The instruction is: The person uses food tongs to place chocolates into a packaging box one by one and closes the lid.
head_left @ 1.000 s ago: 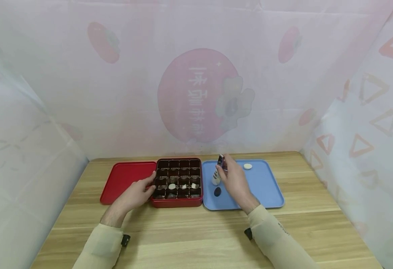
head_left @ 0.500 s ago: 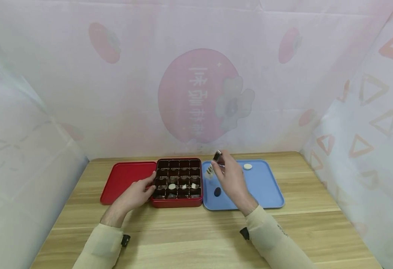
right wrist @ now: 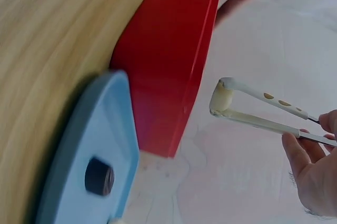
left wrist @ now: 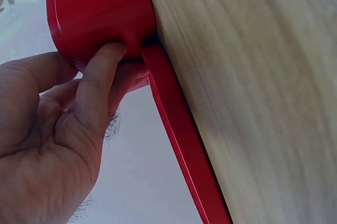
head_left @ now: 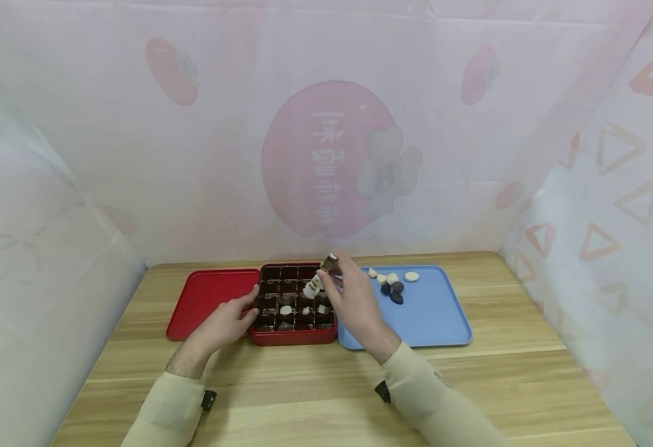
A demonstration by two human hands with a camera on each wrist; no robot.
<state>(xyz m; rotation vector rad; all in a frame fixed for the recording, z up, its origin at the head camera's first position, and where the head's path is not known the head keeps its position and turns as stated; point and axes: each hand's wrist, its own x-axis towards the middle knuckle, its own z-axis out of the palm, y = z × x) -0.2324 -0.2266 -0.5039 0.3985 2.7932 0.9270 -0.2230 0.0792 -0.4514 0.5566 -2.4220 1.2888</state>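
Note:
My right hand (head_left: 357, 307) pinches a pair of tongs (right wrist: 258, 122) with pale, hole-patterned arms. Between the tips of the tongs is a creamy white chocolate piece (right wrist: 223, 97). In the head view the tips are over the right part of a red box (head_left: 294, 338), whose dark insert is divided into several compartments. A white round piece (head_left: 286, 310) and two smaller white ones sit in one row of it. My left hand (head_left: 223, 323) touches the box's left side, its fingertips against the red wall in the left wrist view.
A blue tray (head_left: 432, 323) stands right of the box, with several white and dark chocolates grouped at its back. One dark piece (right wrist: 99, 176) is near the tray's edge. The red lid (head_left: 203, 298) lies left of the box. A printed cloth backdrop surrounds the wooden table.
My right hand has moved left from the blue tray to above the red box, carrying the tongs. Several chocolates on the tray have come into view. My left hand has stayed put.

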